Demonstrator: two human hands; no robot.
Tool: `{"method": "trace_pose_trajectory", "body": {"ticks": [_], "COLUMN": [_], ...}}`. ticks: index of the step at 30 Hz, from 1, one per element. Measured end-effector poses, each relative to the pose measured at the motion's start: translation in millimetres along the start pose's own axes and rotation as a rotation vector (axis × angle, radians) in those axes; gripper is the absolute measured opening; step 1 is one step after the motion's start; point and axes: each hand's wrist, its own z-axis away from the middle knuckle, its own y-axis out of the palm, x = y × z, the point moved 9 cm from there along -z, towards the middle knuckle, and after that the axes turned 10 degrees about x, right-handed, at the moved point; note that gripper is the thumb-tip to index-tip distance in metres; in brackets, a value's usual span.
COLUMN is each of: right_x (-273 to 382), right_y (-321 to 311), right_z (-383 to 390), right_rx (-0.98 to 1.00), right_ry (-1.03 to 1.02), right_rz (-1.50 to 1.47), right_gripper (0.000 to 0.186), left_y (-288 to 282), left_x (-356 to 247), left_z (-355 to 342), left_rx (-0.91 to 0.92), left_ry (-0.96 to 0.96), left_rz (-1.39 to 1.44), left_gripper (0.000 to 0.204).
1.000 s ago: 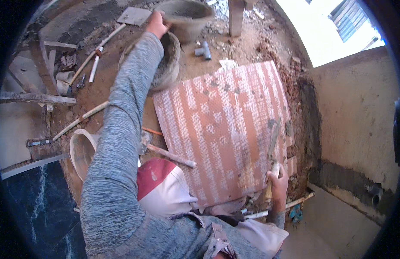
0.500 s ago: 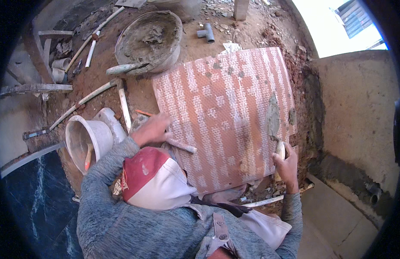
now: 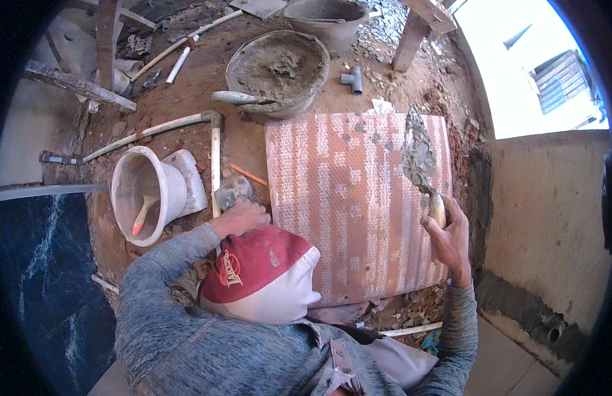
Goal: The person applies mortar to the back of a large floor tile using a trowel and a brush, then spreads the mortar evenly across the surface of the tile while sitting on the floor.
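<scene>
My right hand (image 3: 450, 234) is wrapped round the wooden handle of a trowel (image 3: 419, 152), its blade coated with wet mortar and raised over the right part of a pink-and-white patterned tile (image 3: 332, 185). My left hand (image 3: 246, 216) has curled fingers just above the red-and-white cloth (image 3: 259, 264) of my clothing; what they hold is hidden. Just beyond it is a grey rounded metal object (image 3: 232, 191). A bucket of mortar (image 3: 273, 66) stands beyond the tile, a second trowel (image 3: 234, 97) on its rim.
A white bucket with a brush (image 3: 128, 185) is at left, near pipes (image 3: 154, 130) and an orange stick (image 3: 246, 173). Another bucket (image 3: 325, 20), a grey pipe fitting (image 3: 352, 80) and wooden supports (image 3: 411, 39) stand farther back. Walls border both sides, dark marble (image 3: 35, 277) at left.
My left hand has come back from the far bucket down to beside the cloth. My right hand has risen with the trowel. The view has shifted, showing the mortar bucket fully.
</scene>
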Motion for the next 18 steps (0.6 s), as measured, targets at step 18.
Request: {"method": "trace_pose_trajectory", "body": {"ticks": [18], "right_x": [71], "right_y": [30], "right_z": [-46], "right_rx": [0.011], "right_ry": [-0.166], "right_rz": [0.039], "right_gripper": [0.050], "left_y": [-240], "left_x": [196], "left_z": [179], "left_rx": [-1.509], "left_ry": [-1.026], "left_rz": [0.214], "left_gripper": [0.049]}}
